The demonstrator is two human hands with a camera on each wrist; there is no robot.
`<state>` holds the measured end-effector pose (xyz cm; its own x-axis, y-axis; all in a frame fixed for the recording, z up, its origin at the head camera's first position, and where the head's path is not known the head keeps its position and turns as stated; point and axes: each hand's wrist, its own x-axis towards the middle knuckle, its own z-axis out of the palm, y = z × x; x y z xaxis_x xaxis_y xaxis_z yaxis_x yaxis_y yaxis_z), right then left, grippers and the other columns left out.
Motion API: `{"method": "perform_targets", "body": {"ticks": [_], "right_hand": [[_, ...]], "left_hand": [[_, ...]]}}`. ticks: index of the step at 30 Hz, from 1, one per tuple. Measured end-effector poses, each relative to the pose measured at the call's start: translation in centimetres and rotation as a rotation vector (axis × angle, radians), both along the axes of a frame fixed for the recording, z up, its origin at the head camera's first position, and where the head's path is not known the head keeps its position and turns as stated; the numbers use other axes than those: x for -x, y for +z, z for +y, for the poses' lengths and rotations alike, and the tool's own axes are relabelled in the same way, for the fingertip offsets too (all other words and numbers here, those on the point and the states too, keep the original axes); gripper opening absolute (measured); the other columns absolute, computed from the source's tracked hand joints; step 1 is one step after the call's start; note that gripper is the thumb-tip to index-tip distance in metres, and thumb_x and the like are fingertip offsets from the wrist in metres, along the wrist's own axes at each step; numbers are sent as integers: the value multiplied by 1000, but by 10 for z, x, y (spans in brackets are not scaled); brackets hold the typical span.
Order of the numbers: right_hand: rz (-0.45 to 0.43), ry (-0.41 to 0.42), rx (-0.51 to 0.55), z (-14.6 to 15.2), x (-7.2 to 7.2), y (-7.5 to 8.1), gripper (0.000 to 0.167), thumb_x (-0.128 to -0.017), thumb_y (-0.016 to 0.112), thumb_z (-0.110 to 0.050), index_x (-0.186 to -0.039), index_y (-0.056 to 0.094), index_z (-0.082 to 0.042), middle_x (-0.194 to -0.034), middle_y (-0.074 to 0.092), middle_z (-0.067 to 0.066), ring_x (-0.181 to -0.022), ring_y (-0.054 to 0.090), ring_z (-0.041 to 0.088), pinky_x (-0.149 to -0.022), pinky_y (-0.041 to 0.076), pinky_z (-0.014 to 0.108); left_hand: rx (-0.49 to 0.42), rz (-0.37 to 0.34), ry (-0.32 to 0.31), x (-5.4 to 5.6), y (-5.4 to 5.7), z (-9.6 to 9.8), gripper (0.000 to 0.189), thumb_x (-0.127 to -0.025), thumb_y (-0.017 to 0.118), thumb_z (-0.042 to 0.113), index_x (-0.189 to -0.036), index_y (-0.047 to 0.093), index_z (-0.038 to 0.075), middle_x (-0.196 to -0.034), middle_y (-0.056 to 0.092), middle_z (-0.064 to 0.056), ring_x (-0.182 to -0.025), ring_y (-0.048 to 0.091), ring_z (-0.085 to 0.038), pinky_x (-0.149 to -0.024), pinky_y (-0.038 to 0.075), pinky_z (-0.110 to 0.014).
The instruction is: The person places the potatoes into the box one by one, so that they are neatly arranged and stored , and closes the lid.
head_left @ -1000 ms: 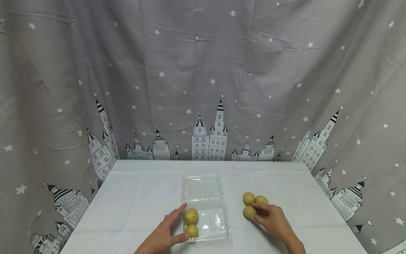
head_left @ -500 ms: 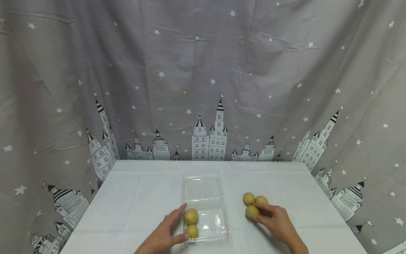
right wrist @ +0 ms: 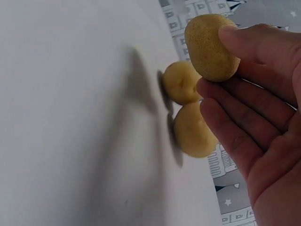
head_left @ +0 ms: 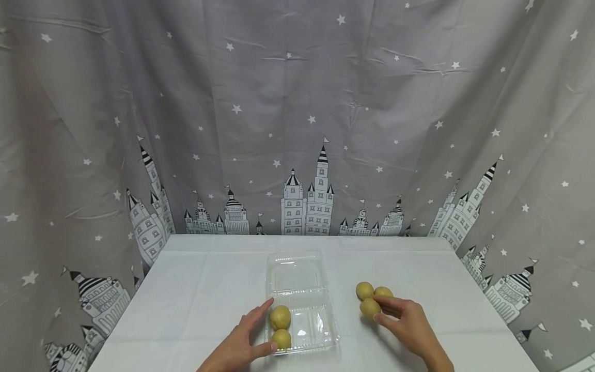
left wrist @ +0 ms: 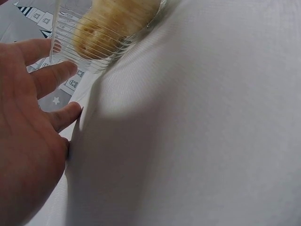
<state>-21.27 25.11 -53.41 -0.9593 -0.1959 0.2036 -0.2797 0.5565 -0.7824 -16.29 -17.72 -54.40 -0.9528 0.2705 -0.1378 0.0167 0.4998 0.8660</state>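
Between thumb and fingers my right hand [head_left: 409, 325] pinches a potato [right wrist: 211, 47], raised above the white table in the right wrist view. Two more potatoes lie on the cloth just behind it, one at the left [head_left: 364, 291] and one at the right [head_left: 383, 292], partly covered by my fingers. A clear plastic clamshell box [head_left: 316, 325] stands with its lid laid back. In its left side sit two potatoes, one farther back [head_left: 280, 316] and one in front [head_left: 281, 339]. My left hand [head_left: 241, 336] spreads along the box's left side, fingertips at the ribbed wall, thumb at the front corner.
The box's lid [head_left: 297, 274] lies flat toward the back of the white-covered table [head_left: 209, 289]. A grey curtain [head_left: 297, 103] with stars and castles hangs behind and around the table's far edges.
My right hand has drawn the front potato slightly right, away from its earlier spot, and lifted it off the cloth. The left hand and the box stay where they were.
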Motion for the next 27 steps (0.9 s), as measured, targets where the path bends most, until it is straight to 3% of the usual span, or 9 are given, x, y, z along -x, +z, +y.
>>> {"method": "perform_targets", "body": {"ticks": [12,27], "right_hand": [[20,64,69,-20,0,8,38,-92,90,-17,-127,79,-5,-121,83,11,-110,81,19,-96,67,37],[8,135,121,-52,5,12,38,-93,89,-17,-127,79,-5,-125,81,9,-113,81,20,-99,66,36]], "left_hand": [[6,0,11,-1,1,1,98,-91,86,47,-172,38,22,-178,33,-21,-162,14,-66,-121,11,-91],[9,11,6,0,0,0,98,-90,86,47,-172,38,21,-177,35,-20,-162,17,-65,-121,12,-91]]}}
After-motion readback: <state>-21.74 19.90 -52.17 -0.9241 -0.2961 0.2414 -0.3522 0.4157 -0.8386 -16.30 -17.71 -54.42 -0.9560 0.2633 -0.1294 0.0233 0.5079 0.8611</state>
